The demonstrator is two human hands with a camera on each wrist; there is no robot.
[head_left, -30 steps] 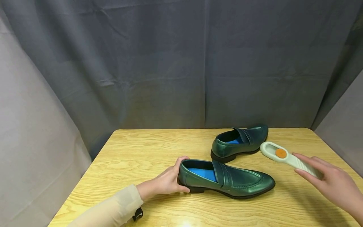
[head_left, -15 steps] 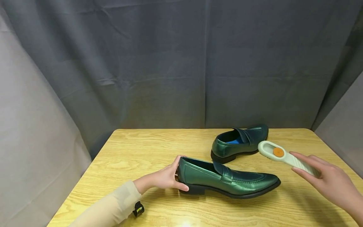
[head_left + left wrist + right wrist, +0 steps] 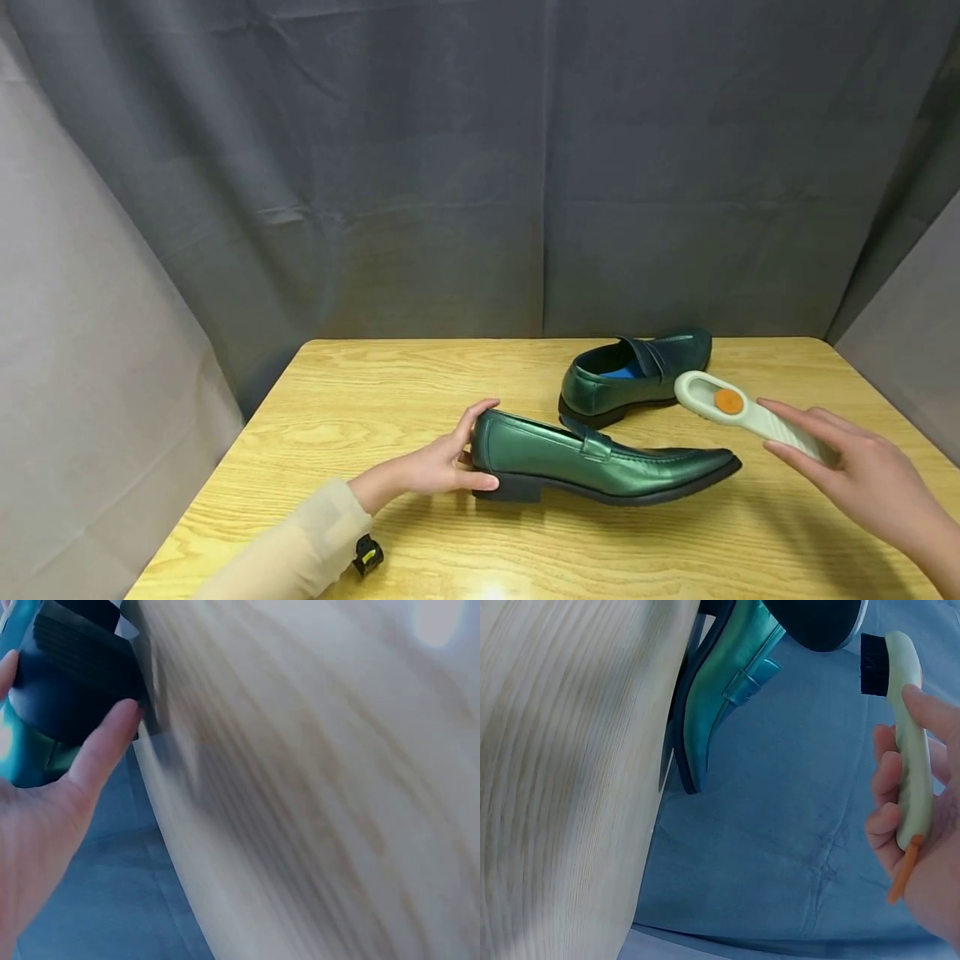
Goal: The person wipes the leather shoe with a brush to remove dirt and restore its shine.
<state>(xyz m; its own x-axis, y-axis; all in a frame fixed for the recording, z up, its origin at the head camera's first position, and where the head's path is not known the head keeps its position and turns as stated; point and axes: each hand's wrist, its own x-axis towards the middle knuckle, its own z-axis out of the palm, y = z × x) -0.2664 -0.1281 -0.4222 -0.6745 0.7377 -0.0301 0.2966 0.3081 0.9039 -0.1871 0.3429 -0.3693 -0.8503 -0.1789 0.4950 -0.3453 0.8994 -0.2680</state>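
My left hand (image 3: 435,468) grips the heel end of a green loafer (image 3: 540,457) near the middle of the table. The loafer is tilted, its side turned up towards me and its blue insole hidden. In the left wrist view the thumb (image 3: 105,746) presses against the black heel (image 3: 75,671). Over the table's right side, my right hand (image 3: 873,479) holds a shoe brush (image 3: 780,427) by its pale green handle, with an orange disc near the head. Black bristles (image 3: 874,665) show in the right wrist view. The brush is apart from the loafer.
Behind the held loafer, a second green loafer (image 3: 596,393) stands upright on the wooden table (image 3: 390,379), its toe pointing back right. Grey cloth (image 3: 420,183) hangs behind the table. A small black device (image 3: 367,556) shows under the left sleeve.
The left hand has rolled the loafer, so its side now faces up and the insole is out of sight, and has raised it slightly. The brush has shifted a little to the left.
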